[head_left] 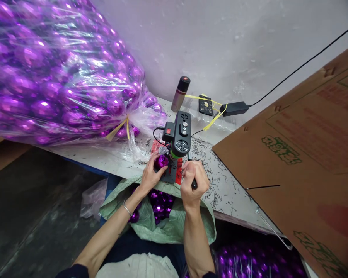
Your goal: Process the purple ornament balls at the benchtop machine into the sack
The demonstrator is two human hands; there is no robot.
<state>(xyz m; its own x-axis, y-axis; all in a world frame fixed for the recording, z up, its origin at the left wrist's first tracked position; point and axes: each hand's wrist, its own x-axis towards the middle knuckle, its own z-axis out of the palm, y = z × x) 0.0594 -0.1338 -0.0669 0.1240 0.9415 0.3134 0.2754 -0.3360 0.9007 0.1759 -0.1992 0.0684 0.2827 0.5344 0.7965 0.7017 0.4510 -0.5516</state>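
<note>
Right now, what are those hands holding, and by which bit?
The left hand holds a purple ball by its sides; the right hand grips a black lever by its handle.

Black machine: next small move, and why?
Probably a small stroke of the lever, with the purple ball steadied: the right hand grips the lever's end, while the left hand holds the ball close to the green ring on the black machine.

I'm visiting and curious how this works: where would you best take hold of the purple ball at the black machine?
I'd hold the purple ball around its left side, coming from the left, as the left hand does. It's round, so a curved grasp should suit it, and the black machine crowds its right, leaving the left more open.
</note>
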